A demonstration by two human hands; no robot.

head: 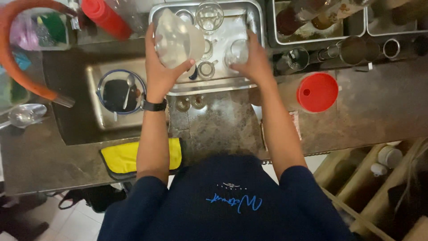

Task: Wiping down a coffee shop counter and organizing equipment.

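My left hand [157, 69] grips a large clear plastic jug [177, 39], tilted above a steel tray [254, 18] on the counter. My right hand [252, 62] is closed around a clear drinking glass [236, 51] over the tray's front part. Another upright glass [209, 15] stands at the tray's back, and a small glass cup [206, 70] sits between my hands. A black watch [154, 105] is on my left wrist.
A sink [96, 111] on the left holds a blue-rimmed bowl [119, 91] with a spoon. An orange hose [18, 67] curves at far left. A red funnel [317, 92], a red bottle [106, 17], metal cups [352, 50] and a yellow cloth [121, 157] lie around.
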